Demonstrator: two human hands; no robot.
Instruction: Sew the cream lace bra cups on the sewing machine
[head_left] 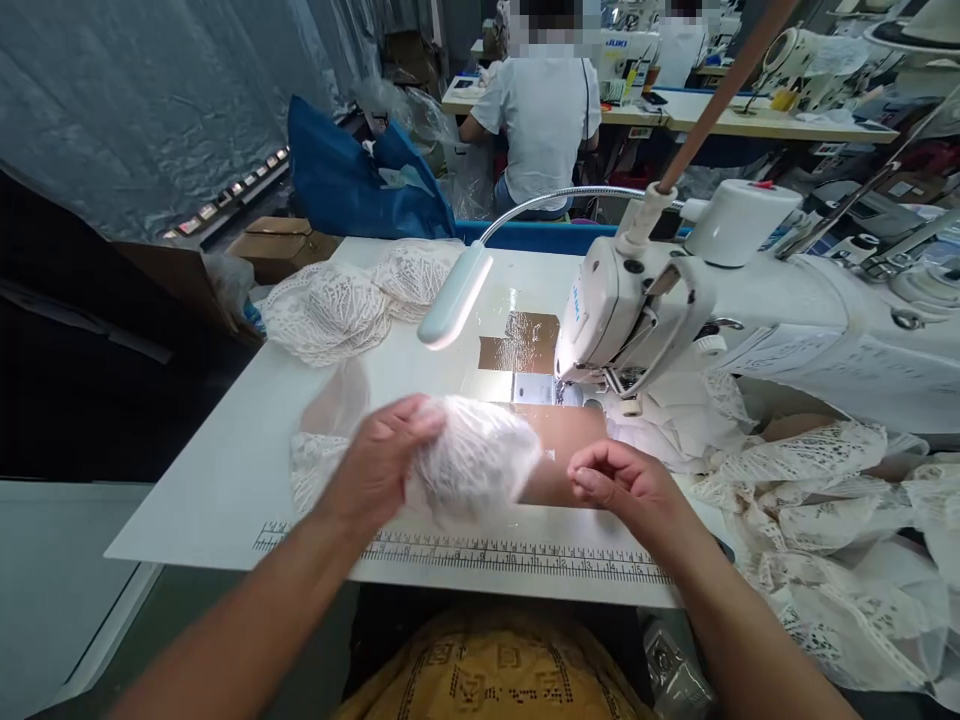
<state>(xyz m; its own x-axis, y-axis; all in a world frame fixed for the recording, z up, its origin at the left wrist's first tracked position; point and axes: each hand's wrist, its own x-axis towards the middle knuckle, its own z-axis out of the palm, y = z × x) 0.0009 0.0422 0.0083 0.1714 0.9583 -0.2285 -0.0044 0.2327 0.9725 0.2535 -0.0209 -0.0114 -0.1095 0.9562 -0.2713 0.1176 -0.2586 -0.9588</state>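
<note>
My left hand (pixel 386 450) is closed on the edge of a white lace cup (pixel 476 455), a rounded piece of fabric lifted over the front of the table and a little blurred. To the right of it, my right hand (pixel 626 480) has thumb and forefinger pinched together, apart from the cup. Whatever those fingertips hold, if anything, is too small to make out. Just beyond both hands stands a white sewing machine (pixel 600 310), its needle area lit by a lamp (pixel 455 295). Beside my left wrist lies another lace piece with sheer fabric (pixel 315 465).
Piles of lace cups (pixel 326 310) sit at the table's back left. White lace strips (pixel 832 500) heap up on the right. A printed ruler (pixel 510 556) runs along the front edge. Behind a blue cloth bag (pixel 360 180), a person in a white shirt (pixel 536 125) sits at another table.
</note>
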